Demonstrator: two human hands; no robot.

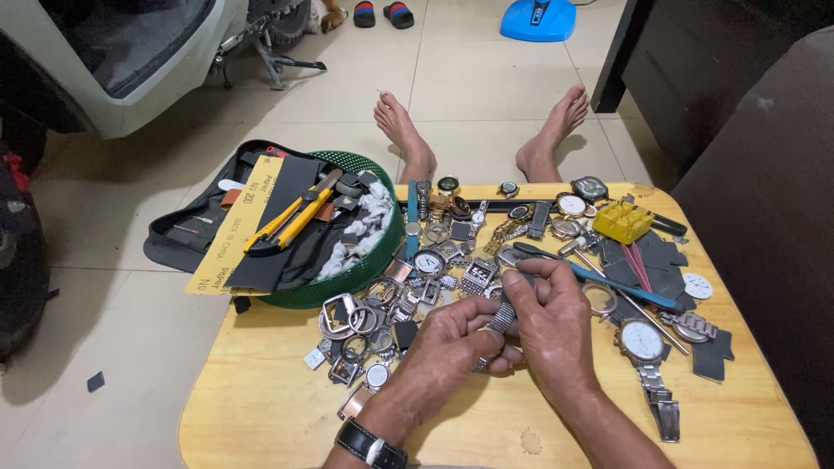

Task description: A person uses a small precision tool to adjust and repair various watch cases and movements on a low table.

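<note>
Pinching a metal watch band (502, 317) between both hands (512, 326)

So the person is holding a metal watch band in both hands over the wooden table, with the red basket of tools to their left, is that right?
Not quite: the basket is green, not red, as the head view shows. The rest holds: the left hand and right hand hold a metal watch band over the wooden table, with the basket to their left.

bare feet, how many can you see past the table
2. One foot lies on the floor tiles beyond the table's far edge, left of centre; the other foot lies to its right. Nothing seems to hide any more.
</note>
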